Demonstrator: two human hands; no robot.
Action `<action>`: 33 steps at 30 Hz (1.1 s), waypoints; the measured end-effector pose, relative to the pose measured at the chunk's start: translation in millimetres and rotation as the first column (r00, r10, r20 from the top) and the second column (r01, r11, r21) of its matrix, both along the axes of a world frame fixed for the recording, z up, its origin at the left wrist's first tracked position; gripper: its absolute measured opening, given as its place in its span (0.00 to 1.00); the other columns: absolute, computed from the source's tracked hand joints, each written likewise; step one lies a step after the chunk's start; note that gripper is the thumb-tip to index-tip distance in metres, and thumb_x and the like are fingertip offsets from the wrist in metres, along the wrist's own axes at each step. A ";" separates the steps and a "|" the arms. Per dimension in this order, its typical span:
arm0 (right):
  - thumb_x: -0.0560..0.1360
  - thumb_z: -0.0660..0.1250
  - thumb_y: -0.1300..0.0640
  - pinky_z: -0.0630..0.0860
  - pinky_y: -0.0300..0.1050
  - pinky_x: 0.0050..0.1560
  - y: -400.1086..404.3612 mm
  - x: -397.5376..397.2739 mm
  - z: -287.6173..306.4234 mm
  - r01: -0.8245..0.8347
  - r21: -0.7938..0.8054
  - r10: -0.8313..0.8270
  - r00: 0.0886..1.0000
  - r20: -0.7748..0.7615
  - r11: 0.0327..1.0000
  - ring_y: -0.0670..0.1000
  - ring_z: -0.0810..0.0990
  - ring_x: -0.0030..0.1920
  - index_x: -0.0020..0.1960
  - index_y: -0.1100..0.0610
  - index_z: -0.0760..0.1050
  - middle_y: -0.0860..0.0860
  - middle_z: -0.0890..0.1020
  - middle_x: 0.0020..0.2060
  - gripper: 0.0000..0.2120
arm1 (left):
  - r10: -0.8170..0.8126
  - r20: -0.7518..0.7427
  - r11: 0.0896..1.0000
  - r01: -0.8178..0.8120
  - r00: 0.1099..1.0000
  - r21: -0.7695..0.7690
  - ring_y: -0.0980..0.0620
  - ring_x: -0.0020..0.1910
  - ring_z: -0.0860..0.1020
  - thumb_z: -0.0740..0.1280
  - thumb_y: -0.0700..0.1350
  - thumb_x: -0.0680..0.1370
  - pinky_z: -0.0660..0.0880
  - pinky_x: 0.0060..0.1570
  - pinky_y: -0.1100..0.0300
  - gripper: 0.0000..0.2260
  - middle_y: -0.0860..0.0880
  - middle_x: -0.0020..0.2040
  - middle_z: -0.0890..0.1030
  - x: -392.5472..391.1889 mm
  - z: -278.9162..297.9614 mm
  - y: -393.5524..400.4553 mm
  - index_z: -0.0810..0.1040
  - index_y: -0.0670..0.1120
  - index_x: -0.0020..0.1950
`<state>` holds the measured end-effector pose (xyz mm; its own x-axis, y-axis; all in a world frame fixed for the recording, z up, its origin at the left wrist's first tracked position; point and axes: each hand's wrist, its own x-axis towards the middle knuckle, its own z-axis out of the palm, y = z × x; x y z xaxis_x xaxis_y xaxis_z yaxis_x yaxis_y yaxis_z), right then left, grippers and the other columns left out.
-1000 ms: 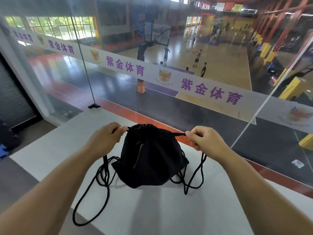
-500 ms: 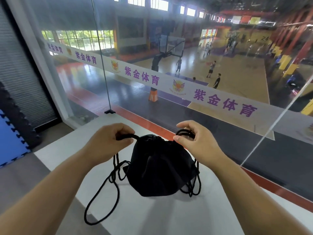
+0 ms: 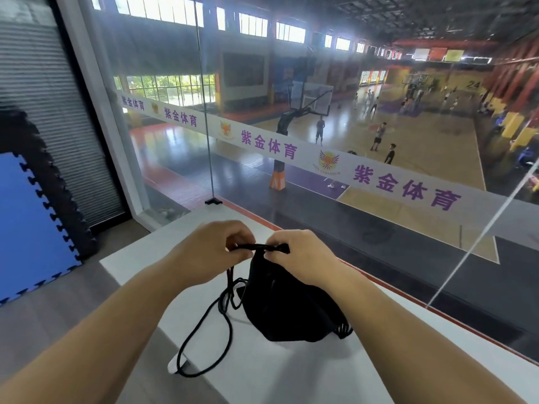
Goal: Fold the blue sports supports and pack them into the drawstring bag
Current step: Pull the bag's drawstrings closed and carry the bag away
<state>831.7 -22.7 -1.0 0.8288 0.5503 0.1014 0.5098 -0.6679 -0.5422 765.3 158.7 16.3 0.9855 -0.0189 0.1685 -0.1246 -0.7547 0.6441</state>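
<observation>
The black bag sits on the white ledge, right by the big window. Its top is bunched shut. The left hand and the right hand are close together above it, and each one pinches the black cord at the bag's top. More cord hangs in a loose loop over the ledge's edge. No blue supports can be seen; they may be inside. If the hands pull unevenly, the cord could knot. The hanging loop could snag and drag the bag off.
</observation>
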 end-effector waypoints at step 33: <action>0.75 0.67 0.59 0.69 0.40 0.36 83.7 -154.9 99.5 -0.463 0.205 0.462 0.885 0.055 0.862 0.43 0.73 0.30 0.42 0.52 0.77 0.45 0.77 0.30 0.05 | 0.581 -0.133 0.804 -0.542 0.803 0.244 0.57 0.42 0.78 0.67 0.49 0.77 0.78 0.47 0.58 0.03 0.56 0.43 0.79 -286.3 3.3 79.5 0.79 0.53 0.46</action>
